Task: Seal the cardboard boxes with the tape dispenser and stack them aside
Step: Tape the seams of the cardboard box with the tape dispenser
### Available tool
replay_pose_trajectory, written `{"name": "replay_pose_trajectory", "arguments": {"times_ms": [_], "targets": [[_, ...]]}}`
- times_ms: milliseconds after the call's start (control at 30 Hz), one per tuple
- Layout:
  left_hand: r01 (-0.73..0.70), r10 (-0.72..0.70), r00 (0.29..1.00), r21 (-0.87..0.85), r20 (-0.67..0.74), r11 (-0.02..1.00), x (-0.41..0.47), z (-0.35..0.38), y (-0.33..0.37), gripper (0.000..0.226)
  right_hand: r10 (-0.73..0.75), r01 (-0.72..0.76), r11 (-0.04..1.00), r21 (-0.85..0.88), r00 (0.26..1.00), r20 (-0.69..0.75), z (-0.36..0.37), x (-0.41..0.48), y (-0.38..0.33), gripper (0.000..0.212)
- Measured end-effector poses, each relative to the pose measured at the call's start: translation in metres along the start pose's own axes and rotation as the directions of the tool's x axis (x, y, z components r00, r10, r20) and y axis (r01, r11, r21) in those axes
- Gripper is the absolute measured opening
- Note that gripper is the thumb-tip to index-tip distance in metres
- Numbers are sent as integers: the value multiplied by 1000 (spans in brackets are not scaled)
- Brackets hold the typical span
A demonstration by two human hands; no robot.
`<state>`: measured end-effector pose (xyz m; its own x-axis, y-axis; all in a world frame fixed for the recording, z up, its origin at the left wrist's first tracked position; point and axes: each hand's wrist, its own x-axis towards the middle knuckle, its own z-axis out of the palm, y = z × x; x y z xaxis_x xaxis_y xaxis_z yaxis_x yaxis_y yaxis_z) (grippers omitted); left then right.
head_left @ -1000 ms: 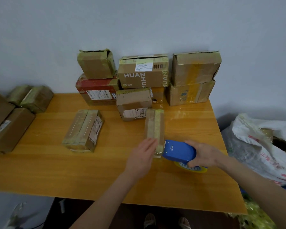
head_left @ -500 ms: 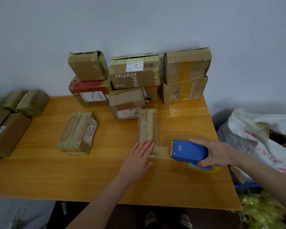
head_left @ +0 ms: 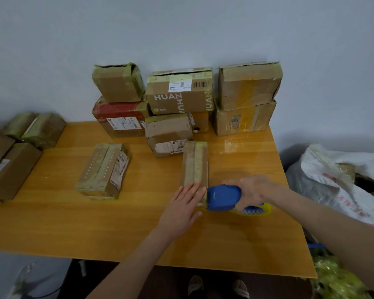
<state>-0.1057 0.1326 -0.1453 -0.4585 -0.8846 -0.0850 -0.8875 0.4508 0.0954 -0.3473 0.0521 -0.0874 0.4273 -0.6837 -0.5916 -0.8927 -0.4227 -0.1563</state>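
Head view. A narrow brown cardboard box, banded lengthwise with yellowish tape, is lying flat just right of the middle of the orange wooden desk. Its long axis is running from the far edge toward the near edge.

The left hand is pressing on the box's near end. Its fingers are lying straight and together, gripping nothing.

The right hand is curling round the blue plastic tape dispenser from above and holding it firmly. The dispenser's front is meeting the box's near right corner. A yellow tape roll is showing beneath that hand; I cannot tell whether it is touching the desk.

A flat taped cardboard box with rows of dots is lying left of the middle, well apart from the hands. Along the far edge I am seeing cartons stacked two high against the wall, among them a brown carton printed HUAN and a red-topped carton. More brown cartons are sitting at the left edge. A white woven sack is lying beyond the right edge, off the desk.
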Motion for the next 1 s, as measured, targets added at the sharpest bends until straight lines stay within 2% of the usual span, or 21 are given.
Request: {"name": "replay_pose_trajectory", "arguments": {"times_ms": [100, 167, 233, 300, 333, 400, 467, 533, 600, 667, 700, 767, 833, 867, 933, 967, 1000], "targets": [[-8, 8, 1000, -2, 5, 1000, -1, 2, -1, 68, 70, -71, 997, -26, 997, -41, -4, 5, -2, 69], [-13, 13, 1000, -10, 0, 1000, -1, 0, -1, 67, 123, -122, 992, 23, 991, -56, -9, 5, 6, 69], [-9, 9, 1000, -10, -3, 1000, -1, 0, 0, 65, 158, -146, 972, 182, 986, -53, -12, 4, 19, 72], [8, -8, 1000, -10, -12, 1000, -1, 1, 2, 64, 180, -129, 901, 415, 980, -86, -5, 6, 27, 67], [13, -13, 1000, -17, -17, 1000, -1, 0, 3, 63, 207, -110, 812, 573, 973, -106, 2, 8, 27, 63], [16, -17, 1000, -35, -22, 999, -1, -1, 4, 62, 310, -44, 535, 844, 939, -148, 19, 13, 25, 56], [18, -19, 1000, -47, -22, 999, 0, -1, 5, 62, 443, -13, 250, 968, 891, -102, 32, 16, 29, 52], [19, -20, 1000, -63, -22, 998, 0, -1, 6, 62, 476, -5, -32, 999, 879, 20, 44, 18, 36, 52], [33, -36, 999, -95, -30, 995, 0, -1, 7, 60, 429, -22, -265, 964, 893, 138, 53, 16, 36, 44], [31, -35, 999, -137, -31, 990, 0, -4, 7, 58, 397, -77, -370, 926, 888, 232, 60, 15, 30, 33], [28, -36, 999, -167, -41, 985, 1, -6, 7, 57, 406, -109, -359, 927, 876, 260, 63, 15, 27, 33], [46, -68, 995, -275, -70, 960, 1, -11, 7, 55, 476, -176, -201, 964, 842, 253, 64, 14, 25, 39], [117, -181, 976, -402, -125, 908, -2, -16, 6, 53, 551, -212, 77, 974, 823, 136, 58, 8, 26, 45], [165, -259, 954, -463, -148, 871, -5, -17, 5, 53, 559, -225, 265, 938, 828, 41, 54, 5, 25, 48], [251, -397, 907, -576, -142, 778, -10, -16, 3, 54, 533, -230, 597, 768, 830, -166, 49, -4, 13, 54], [285, -442, 889, -613, -118, 737, -12, -16, 2, 55, 505, -200, 690, 696, 822, -265, 46, -7, 0, 55], [310, -471, 878, -642, -90, 702, -12, -15, 3, 57, 460, -149, 741, 655, 823, -333, 45, -8, -17, 57]]}}
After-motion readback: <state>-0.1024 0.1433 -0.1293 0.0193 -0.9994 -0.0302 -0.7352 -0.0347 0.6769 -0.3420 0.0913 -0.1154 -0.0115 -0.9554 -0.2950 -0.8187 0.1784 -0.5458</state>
